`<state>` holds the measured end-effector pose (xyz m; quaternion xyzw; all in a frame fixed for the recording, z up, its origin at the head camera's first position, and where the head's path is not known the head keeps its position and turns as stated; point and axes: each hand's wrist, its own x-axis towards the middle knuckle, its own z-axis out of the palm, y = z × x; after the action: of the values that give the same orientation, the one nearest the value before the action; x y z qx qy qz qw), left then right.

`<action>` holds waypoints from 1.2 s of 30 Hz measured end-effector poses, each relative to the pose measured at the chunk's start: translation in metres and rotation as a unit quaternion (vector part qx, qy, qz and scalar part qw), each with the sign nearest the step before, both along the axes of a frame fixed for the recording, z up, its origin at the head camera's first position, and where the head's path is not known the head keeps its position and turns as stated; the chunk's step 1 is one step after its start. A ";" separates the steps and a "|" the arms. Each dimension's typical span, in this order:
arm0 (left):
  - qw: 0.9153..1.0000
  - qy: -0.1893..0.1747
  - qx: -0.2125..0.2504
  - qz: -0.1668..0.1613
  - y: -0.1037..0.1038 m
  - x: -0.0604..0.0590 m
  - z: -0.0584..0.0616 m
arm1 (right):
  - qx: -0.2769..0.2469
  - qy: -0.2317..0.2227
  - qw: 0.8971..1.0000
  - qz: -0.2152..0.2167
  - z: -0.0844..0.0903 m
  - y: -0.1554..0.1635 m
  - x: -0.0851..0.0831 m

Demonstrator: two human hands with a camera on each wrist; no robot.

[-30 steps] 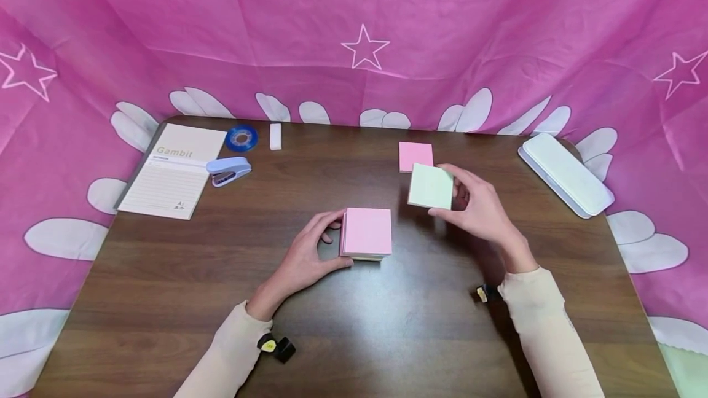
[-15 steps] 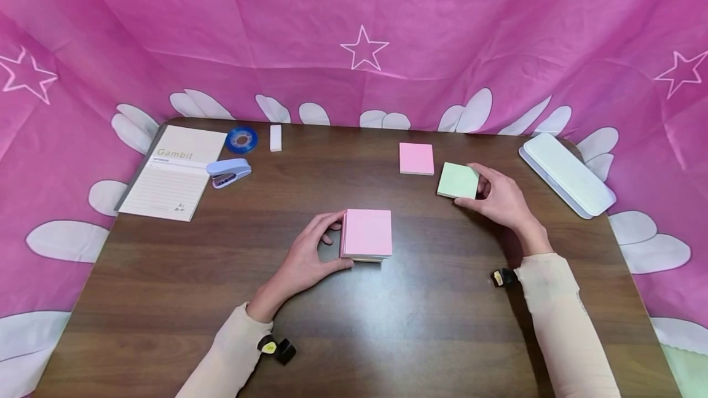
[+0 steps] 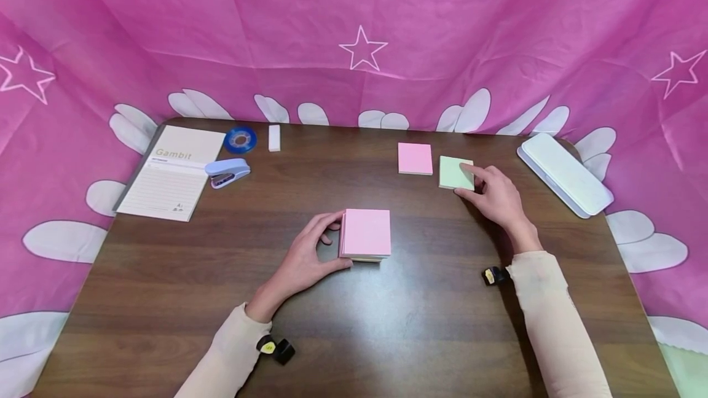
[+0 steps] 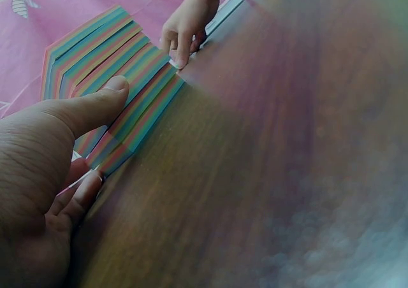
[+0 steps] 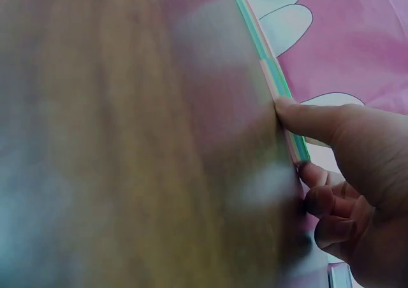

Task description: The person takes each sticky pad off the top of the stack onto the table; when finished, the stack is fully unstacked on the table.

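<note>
In the head view a tall stack of sticky note pads (image 3: 367, 232), pink on top, stands at mid-table. My left hand (image 3: 304, 257) holds its left side, thumb at the near edge and fingers around the back. Striped coloured layers of the stack (image 4: 134, 100) show beside the thumb in the left wrist view. Farther right, a thin green sticky note pad (image 3: 450, 171) lies flat. My right hand (image 3: 498, 195) grips its right side, index finger over the top and thumb at the near edge. Just left of it lies a pink sticky note pad (image 3: 415, 158).
At the back left lie a notebook (image 3: 171, 171), a blue tape roll (image 3: 240, 139), a light-blue stapler (image 3: 227, 172) and a white eraser (image 3: 274, 138). A white case (image 3: 565, 175) sits at the right edge. A pink curtain (image 3: 276, 29) hangs behind the table.
My right hand has carried the green pad rightward from in front of the pink pad and laid it down beside that pad. The left hand and the stack have stayed in place.
</note>
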<state>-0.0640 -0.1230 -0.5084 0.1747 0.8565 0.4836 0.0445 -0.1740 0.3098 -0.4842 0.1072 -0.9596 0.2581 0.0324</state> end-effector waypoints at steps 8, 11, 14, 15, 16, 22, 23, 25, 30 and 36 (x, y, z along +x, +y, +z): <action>1.000 -0.011 -0.001 0.000 0.000 0.001 0.000 | 0.001 -0.001 1.000 -0.013 0.001 -0.006 -0.014; 1.000 -0.008 0.001 -0.001 0.000 0.001 0.001 | 0.002 -0.007 1.000 -0.020 0.000 -0.006 -0.018; 1.000 -0.002 0.003 -0.002 0.000 0.001 0.000 | 0.002 -0.011 1.000 -0.023 -0.001 -0.006 -0.021; 1.000 -0.001 0.004 -0.003 0.000 0.001 0.000 | 0.005 -0.011 1.000 -0.027 -0.002 -0.006 -0.022; 1.000 0.002 0.004 -0.003 0.000 0.001 0.000 | 0.006 -0.011 1.000 -0.028 -0.003 -0.006 -0.022; 1.000 0.005 0.000 -0.002 0.000 0.001 0.000 | 0.011 -0.012 0.999 -0.036 -0.002 -0.010 -0.021; 1.000 0.003 0.001 -0.002 -0.001 0.001 -0.001 | 0.012 -0.012 0.999 -0.036 -0.002 -0.010 -0.021; 1.000 -0.003 0.000 0.000 -0.001 0.000 -0.001 | 0.013 -0.011 0.999 -0.037 -0.002 -0.011 -0.020; 1.000 -0.014 -0.005 0.002 -0.001 0.000 -0.001 | 0.004 -0.002 0.999 -0.038 -0.004 -0.009 -0.019; 1.000 -0.017 -0.007 0.001 -0.001 -0.001 -0.002 | -0.038 0.007 0.999 -0.033 -0.008 -0.004 -0.017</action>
<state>-0.0647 -0.1236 -0.5100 0.1652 0.8594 0.4802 0.0596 -0.1914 0.3063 -0.4920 0.0761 -0.9518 0.2924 0.0521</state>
